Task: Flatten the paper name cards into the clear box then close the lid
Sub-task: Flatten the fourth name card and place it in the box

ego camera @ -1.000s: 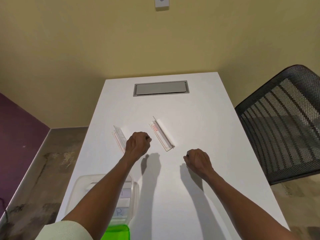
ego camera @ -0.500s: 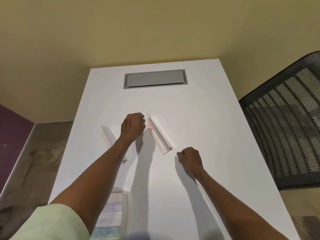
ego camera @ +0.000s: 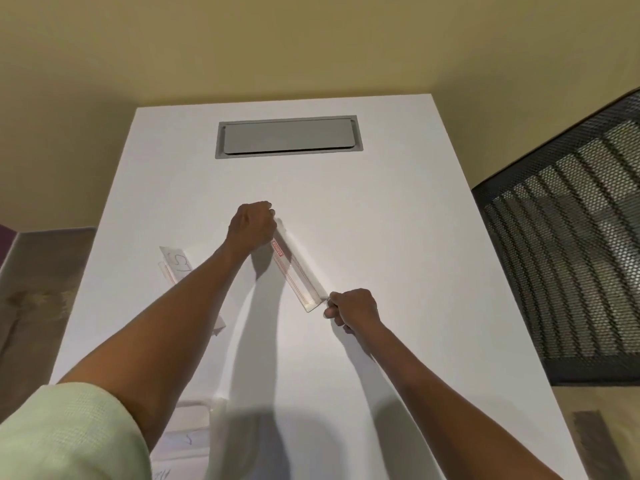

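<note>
A folded white name card with red print (ego camera: 297, 268) stands tent-like on the white table (ego camera: 381, 209), running diagonally. My left hand (ego camera: 252, 226) grips its far end with curled fingers. My right hand (ego camera: 353, 308) pinches its near end. A second folded name card (ego camera: 176, 266) with handwriting stands to the left, partly hidden behind my left forearm. The clear box (ego camera: 194, 441) sits at the table's near left corner with flat cards inside, mostly covered by my sleeve.
A grey cable hatch (ego camera: 289, 136) is set into the table's far end. A black mesh chair (ego camera: 568, 251) stands close along the right edge. The table's left edge drops to the floor.
Both hands moved forward to the red-printed card: the left reached its far end, the right came up to its near end and took hold. The view tilted forward.
</note>
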### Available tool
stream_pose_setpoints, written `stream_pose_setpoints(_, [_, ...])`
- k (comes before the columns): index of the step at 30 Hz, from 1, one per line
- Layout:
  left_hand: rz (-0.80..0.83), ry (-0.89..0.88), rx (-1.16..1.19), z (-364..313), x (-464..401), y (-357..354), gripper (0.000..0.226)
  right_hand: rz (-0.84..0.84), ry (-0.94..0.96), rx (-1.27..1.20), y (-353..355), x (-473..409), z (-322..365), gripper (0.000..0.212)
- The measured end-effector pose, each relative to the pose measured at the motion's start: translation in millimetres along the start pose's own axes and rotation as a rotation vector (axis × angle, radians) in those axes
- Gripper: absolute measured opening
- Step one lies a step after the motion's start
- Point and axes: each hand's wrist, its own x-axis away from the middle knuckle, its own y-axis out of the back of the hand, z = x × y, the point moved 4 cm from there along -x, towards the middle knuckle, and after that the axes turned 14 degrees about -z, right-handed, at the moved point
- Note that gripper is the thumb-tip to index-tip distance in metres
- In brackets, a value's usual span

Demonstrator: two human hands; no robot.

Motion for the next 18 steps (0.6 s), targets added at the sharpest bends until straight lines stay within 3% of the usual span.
stream_pose_setpoints(4, [0.068, -0.019, -0.092, -3.1, -12.2, -9.8, 0.014, 0.02, -0.008, 0.027, -2.6, -6.3, 1.5, 0.019])
stream_pose_setpoints(10, [0.019, -0.096, -0.214, -2.0, -11.4, -14.1, 0.025, 0.047, -0.022, 0.017, -4.2, -10.1, 5.4, 0.024])
stream_pose_setpoints(18, [-0.058, -0.081, -0.19, 10.5, 0.1, -7.2, 0.025, 0.099, -0.032, 0.036, -7.7, -6.7, 7.1, 0.01])
